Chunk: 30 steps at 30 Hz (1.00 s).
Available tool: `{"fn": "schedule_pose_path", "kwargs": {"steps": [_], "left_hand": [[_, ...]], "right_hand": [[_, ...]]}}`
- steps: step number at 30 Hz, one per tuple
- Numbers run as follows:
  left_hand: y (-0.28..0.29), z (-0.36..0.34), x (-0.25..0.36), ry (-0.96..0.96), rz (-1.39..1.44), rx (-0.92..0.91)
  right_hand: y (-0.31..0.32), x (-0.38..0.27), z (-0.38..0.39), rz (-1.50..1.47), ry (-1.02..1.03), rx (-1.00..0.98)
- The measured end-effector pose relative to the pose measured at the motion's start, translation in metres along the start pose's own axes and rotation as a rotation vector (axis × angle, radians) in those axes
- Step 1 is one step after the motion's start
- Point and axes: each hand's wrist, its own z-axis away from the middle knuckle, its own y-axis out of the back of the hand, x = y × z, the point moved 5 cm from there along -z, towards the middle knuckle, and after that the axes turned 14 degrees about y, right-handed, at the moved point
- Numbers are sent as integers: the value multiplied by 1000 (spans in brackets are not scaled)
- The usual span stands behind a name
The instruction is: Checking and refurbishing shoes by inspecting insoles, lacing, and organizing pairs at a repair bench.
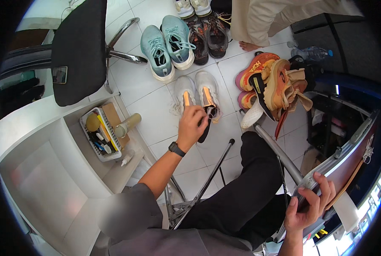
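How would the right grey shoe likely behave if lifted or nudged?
The right grey shoe has an upper that looks like fabric, so it would probably give when squeezed and feel fairly light. Its orange tongue is exposed and might flop when lifted. It stands upright on the tiles, so a nudge would likely slide it rather than roll it.

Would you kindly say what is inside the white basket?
In the white basket are a round tan item, a yellow strip and a blue item among dark pieces. What lies beneath is hidden.
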Motion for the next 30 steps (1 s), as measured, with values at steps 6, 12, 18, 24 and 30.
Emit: {"fn": "schedule_pose_path", "kwargs": {"steps": [6, 12, 18, 24, 30], "left_hand": [[-59, 22, -80, 279, -239, -163], [-93, 39, -114, 757, -88, 152], [-93, 52, -116, 939, -228, 270], [-103, 11, -124, 927, -248, 94], [-109, -1, -125, 1029, -314, 5]], "right_hand": [[-1, 1, 1, -34, 7, 50], [1, 1, -1, -58, 21, 75], [2, 1, -1, -95, -9, 71], [2, 2, -1, -94, 2, 68], [2, 2, -1, -85, -17, 33]]}}
